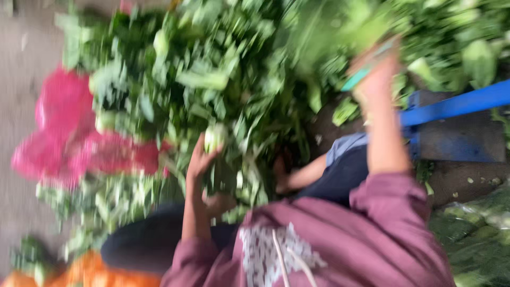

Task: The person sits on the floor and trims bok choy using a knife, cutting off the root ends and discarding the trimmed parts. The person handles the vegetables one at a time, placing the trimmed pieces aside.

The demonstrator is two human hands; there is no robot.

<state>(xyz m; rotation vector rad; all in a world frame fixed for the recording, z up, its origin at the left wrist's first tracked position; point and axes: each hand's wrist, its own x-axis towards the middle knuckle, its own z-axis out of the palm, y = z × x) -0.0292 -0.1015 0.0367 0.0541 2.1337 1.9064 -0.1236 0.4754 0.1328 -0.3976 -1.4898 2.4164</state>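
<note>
The ground is grey and dusty, with a big heap of greens on it. In the blurred head view, the left hand is closed on a pale stem at the heap's lower edge. The right hand, right of the heap, grips a teal-handled tool. The person should hold the stem firmly, away from the tool. A pink bag lies left of the heap.

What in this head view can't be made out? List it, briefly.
- Right hand: a teal-handled tool in its grip, blade lost in motion blur.
- Left hand: fingers on a pale green stalk; how firmly, blur hides.
- Leafy greens: the kind is too smeared to tell.
- Pink bag: contents hidden.
- Blue frame: cut off by the right edge.
</note>
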